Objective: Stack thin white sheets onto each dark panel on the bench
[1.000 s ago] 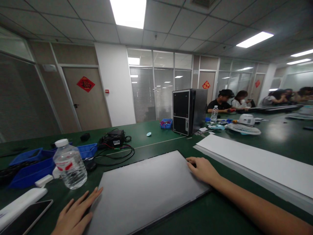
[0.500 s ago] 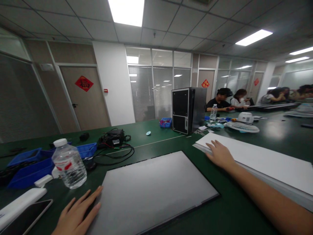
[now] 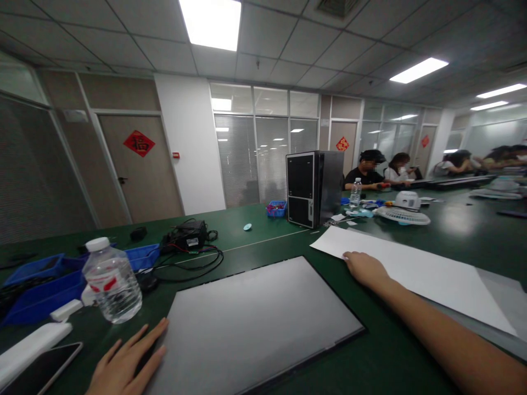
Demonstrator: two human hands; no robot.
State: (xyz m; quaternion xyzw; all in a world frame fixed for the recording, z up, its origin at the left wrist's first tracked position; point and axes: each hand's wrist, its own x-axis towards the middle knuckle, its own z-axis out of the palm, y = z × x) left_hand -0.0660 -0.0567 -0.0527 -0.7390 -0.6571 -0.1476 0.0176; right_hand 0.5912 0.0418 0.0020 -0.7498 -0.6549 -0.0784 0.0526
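Observation:
A flat grey panel with a thin black frame [image 3: 255,323] lies on the green table in front of me. My left hand [image 3: 129,359] rests at its left edge, fingers spread, the fingertips touching the border. To the right, my right hand [image 3: 364,269] pinches the near left edge of a large white sheet [image 3: 415,269], its fingers bent over that edge. Beneath this sheet, another pale grey sheet [image 3: 504,285] shows at the right end and along the near side.
At left stand a water bottle [image 3: 113,282], blue bins [image 3: 49,296], a phone [image 3: 39,370] and a black adapter with cables [image 3: 191,236]. A computer tower [image 3: 302,189] stands ahead. White fan parts [image 3: 402,215] lie beyond the sheets; people sit at the far right.
My right hand has closed on the white sheet's edge. The top sheet has slid left and toward me, baring the sheet below at its right end. My left hand stays put.

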